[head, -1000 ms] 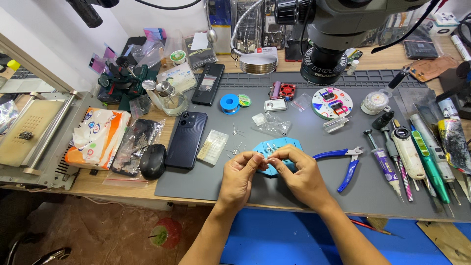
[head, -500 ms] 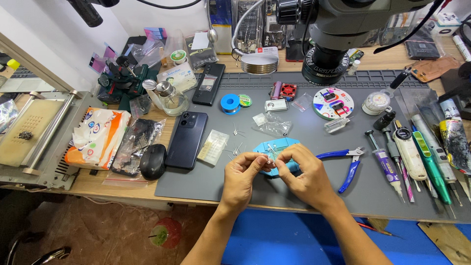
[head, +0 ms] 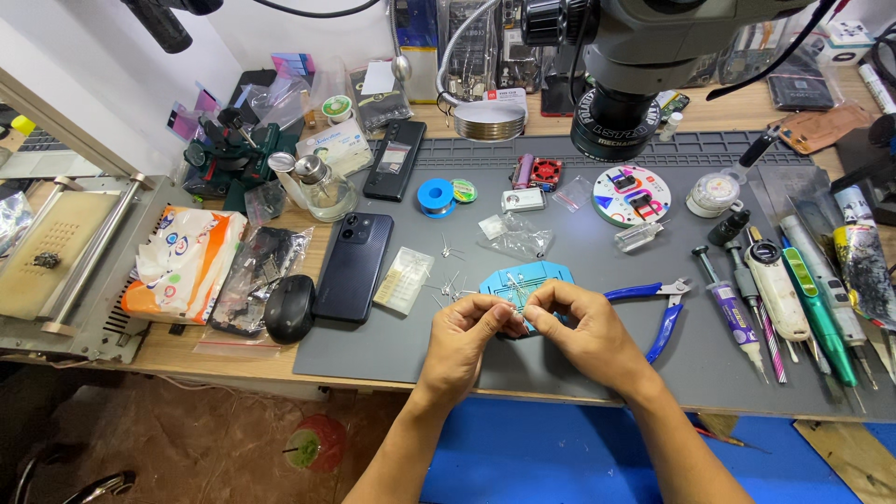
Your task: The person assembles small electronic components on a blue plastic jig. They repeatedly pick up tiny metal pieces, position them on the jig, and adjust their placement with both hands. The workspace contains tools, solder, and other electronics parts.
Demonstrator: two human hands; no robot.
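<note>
My left hand (head: 464,343) and my right hand (head: 581,329) meet fingertip to fingertip over a light blue holder plate (head: 528,279) on the grey work mat (head: 392,345). Both hands pinch a small thin part between thumb and forefinger; it is too small to identify. Several small wire-legged components (head: 450,283) lie scattered on the mat just left of the blue plate. Blue-handled cutters (head: 661,308) lie to the right of my right hand.
A dark phone (head: 354,266) lies face down left of the hands, beside a black mouse (head: 289,308) and a small clear packet (head: 403,279). A microscope head (head: 621,84) hangs above the mat. Pens, syringes and tools (head: 793,299) line the right side.
The hands have stayed over the blue plate, with the fingertips drawing closer together and shifting slightly.
</note>
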